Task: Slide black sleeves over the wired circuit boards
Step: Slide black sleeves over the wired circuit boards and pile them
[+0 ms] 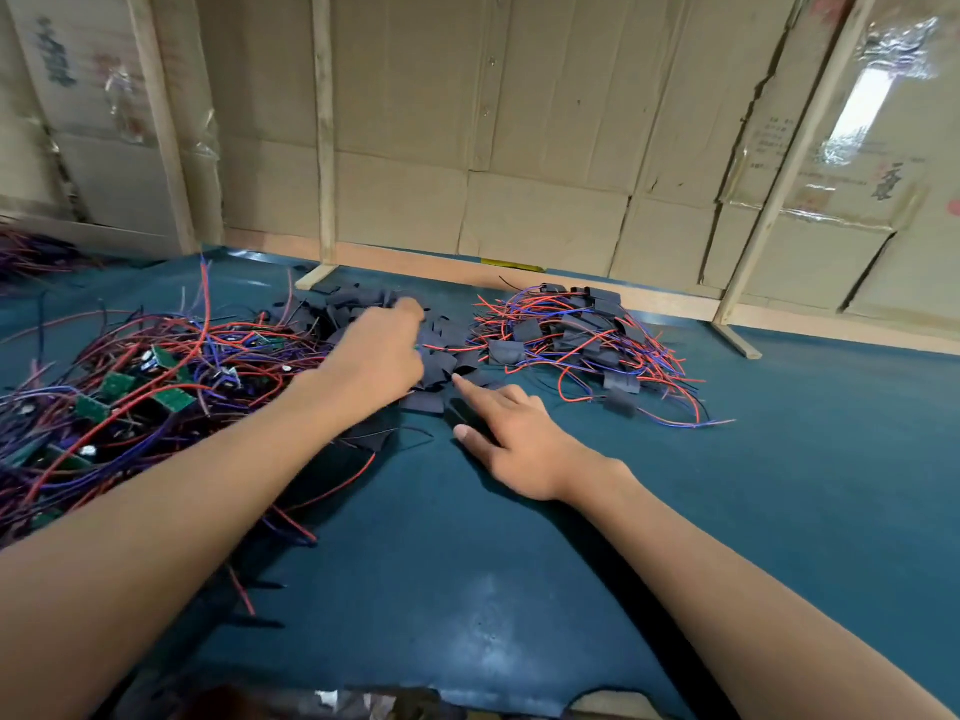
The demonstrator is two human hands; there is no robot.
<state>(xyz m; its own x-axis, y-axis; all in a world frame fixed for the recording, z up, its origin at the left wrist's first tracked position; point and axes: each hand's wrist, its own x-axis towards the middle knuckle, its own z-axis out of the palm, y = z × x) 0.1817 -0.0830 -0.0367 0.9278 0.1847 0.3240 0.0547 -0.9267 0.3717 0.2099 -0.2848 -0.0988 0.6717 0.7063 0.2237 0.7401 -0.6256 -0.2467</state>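
Note:
A heap of bare green circuit boards (176, 400) with red, blue and purple wires lies at the left of the blue table. Loose black sleeves (441, 356) are piled in the middle. My left hand (376, 356) reaches into that pile, knuckles up, its fingers curled and hidden, so I cannot tell what it holds. My right hand (514, 441) rests flat just in front of the pile, index finger pointing at the sleeves and thumb spread, with a black sleeve (465, 413) on the table between them. Sleeved boards (576, 335) with wires form a pile to the right.
The blue table mat (467, 589) stretches toward me. Cardboard walls with wooden posts (326, 148) close off the back, and a wooden foot (737, 341) sticks onto the table at the right. More wires (26, 257) lie at the far left edge.

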